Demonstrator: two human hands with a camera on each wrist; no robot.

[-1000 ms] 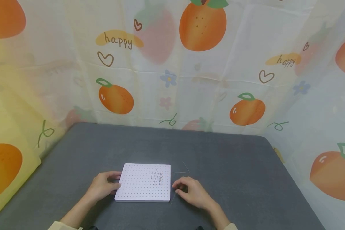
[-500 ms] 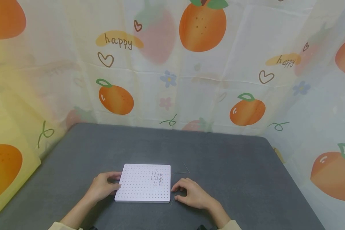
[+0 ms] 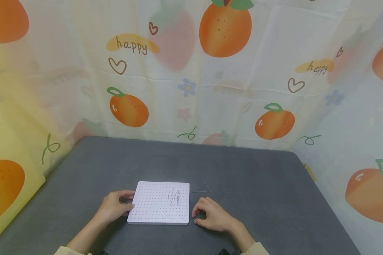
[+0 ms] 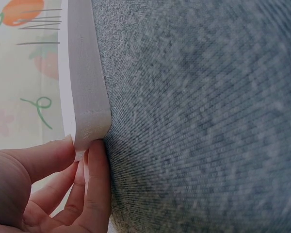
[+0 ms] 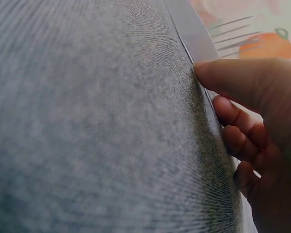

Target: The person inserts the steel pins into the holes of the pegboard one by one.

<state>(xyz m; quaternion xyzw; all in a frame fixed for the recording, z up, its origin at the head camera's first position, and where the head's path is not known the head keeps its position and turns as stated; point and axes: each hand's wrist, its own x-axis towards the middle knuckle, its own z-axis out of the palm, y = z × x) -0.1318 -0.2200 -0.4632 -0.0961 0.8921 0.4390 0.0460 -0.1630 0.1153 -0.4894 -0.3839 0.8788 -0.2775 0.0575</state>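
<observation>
A white pegboard [image 3: 153, 203] with rows of small holes lies flat on the dark grey table. Several thin metal pins [image 3: 175, 196] stand upright in its right half. My left hand [image 3: 113, 206] holds the board's left side; in the left wrist view the thumb lies on the top rim and the fingers [image 4: 94, 189] sit against the side. Beside the board's right edge is my right hand [image 3: 211, 214], low at the tabletop. Its bent index finger and thumb are apart, with a loose pin [image 3: 193, 220] slanting past the thumb tip [image 5: 203, 73].
Two more loose pins lie on the table right of the board: one level pin [image 3: 199, 192] and one slanted pin [image 3: 206, 185] farther back. A curtain [image 3: 191, 71] printed with oranges hangs behind the table [image 3: 252, 177] and around its sides.
The right hand's fingers spread, then drew closer at the loose pin, shifting slightly right. That pin now slants more, by the thumb. The left hand and board stay put.
</observation>
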